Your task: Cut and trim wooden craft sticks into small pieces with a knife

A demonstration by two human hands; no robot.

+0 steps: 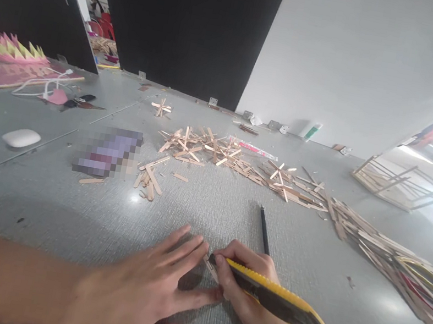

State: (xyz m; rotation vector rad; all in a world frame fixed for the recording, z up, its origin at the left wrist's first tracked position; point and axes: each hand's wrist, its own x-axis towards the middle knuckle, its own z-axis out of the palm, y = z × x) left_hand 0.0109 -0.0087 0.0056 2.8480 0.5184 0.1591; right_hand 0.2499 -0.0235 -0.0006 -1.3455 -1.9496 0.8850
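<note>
My right hand [245, 284] is closed around a yellow and black utility knife [291, 309], its tip pointing down at the table close to my left fingers. My left hand [162, 281] lies palm down on the grey table [209, 205] with its fingers spread. A small wooden piece [212, 268] shows between the two hands, beside the knife tip; part of it is hidden by the fingers. Just beyond my right hand lies a black pen [265, 230].
Crossed stick shapes [202, 147] are heaped mid-table, with loose sticks [149, 179] nearer. A long pile of sticks [374, 240] runs right, near a stick frame [402, 186]. A white mouse [22, 138] and a blurred-out object [107, 153] lie left.
</note>
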